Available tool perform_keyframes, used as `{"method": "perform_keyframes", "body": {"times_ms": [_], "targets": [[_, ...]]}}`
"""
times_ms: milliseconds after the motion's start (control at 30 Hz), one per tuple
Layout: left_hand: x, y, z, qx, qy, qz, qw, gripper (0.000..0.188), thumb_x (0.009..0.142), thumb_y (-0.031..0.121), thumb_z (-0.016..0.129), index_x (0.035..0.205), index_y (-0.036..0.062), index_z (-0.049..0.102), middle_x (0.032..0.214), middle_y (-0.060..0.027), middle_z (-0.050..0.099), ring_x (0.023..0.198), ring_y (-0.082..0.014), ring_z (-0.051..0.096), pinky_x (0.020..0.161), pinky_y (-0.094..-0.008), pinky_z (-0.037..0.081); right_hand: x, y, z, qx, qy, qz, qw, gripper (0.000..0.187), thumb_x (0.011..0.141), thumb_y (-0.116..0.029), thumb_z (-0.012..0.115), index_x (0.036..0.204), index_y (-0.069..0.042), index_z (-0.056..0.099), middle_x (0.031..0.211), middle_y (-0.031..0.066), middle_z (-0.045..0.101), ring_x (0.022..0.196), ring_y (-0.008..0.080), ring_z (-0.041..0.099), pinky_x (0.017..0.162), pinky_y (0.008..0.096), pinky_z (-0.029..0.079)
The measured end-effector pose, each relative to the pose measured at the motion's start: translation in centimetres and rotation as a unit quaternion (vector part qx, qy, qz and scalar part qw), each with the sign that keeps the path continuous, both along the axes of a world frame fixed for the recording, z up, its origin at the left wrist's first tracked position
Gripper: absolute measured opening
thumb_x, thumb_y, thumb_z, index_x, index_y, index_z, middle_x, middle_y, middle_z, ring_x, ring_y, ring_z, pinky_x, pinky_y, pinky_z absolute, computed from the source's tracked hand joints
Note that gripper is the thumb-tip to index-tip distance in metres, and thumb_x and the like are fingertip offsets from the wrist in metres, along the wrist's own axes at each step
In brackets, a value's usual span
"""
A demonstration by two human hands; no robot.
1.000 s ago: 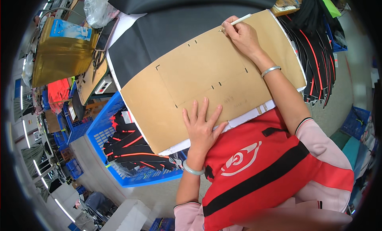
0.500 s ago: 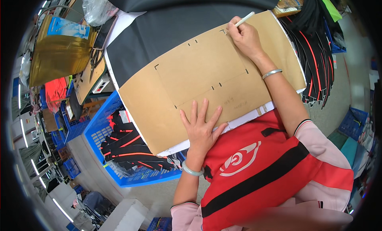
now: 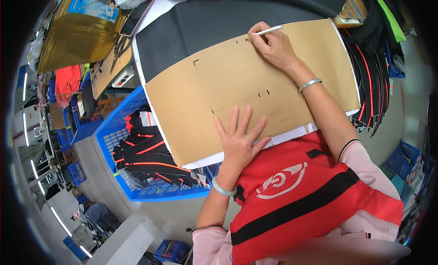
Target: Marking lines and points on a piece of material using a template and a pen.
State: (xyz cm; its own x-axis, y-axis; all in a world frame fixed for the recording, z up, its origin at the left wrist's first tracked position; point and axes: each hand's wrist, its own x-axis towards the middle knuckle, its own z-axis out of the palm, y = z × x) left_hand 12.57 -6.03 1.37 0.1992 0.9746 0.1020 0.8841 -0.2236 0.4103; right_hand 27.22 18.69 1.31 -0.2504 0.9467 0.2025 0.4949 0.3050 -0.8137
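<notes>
Black sheet [image 3: 182,34] at the back, part hidden under the brown card [image 3: 237,78] (faint scribbles [image 3: 275,112] unreadable). Right hand [image 3: 276,47] pinches pen [image 3: 272,30] at card's far edge, tip hard to see; left hand [image 3: 239,136] spread on near edge. Card partly blocks blue basket [image 3: 171,193].

My left hand [image 3: 241,144] lies palm down, fingers spread and pointing away from me, thumb angled out to the right. My right hand [image 3: 276,48] reaches farther forward, its fingers curled and drawn into a pinch, my right forearm [image 3: 331,113] slanting leftward behind it.
</notes>
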Motion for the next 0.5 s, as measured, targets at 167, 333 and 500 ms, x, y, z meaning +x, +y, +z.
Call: {"method": "perform_keyframes", "body": {"times_ms": [167,333,500], "targets": [[-0.1,0.0,0.2,0.001,-0.002,-0.005,1.0,0.055,0.082,0.051,0.074,0.133,0.0315,0.065,0.158,-0.0085,0.041,0.148,-0.037,0.031,0.11,-0.0764,0.012,-0.2,0.0,-0.9,0.116,-0.008,0.026,0.993,0.019,0.097,-0.025,0.056,0.092,-0.008,0.063,0.066,0.0052,0.063,0.063,0.0223,0.06,0.062,0.0361,0.047],[0.0,0.0,-0.1,0.015,-0.008,-0.004,1.0,0.055,0.081,0.051,0.074,0.132,0.0309,0.066,0.158,-0.008,0.04,0.149,-0.0364,0.029,0.109,-0.0774,0.013,-0.5,-0.1,-0.8,-0.013,0.063,0.006,0.998,0.017,0.097,-0.024,0.057,0.092,-0.009,0.063,0.066,0.0062,0.063,0.062,0.0216,0.06,0.062,0.0367,0.046],[0.0,0.0,-0.2,0.021,-0.008,-0.006,1.0,0.056,0.08,0.05,0.075,0.132,0.0307,0.065,0.157,-0.0076,0.04,0.149,-0.0357,0.028,0.109,-0.0781,0.014,-1.8,-0.3,-0.2,0.016,0.023,0.044,0.999,0.017,0.097,-0.024,0.056,0.092,-0.009,0.062,0.065,0.0065,0.062,0.061,0.0215,0.059,0.062,0.0369,0.046]]}}
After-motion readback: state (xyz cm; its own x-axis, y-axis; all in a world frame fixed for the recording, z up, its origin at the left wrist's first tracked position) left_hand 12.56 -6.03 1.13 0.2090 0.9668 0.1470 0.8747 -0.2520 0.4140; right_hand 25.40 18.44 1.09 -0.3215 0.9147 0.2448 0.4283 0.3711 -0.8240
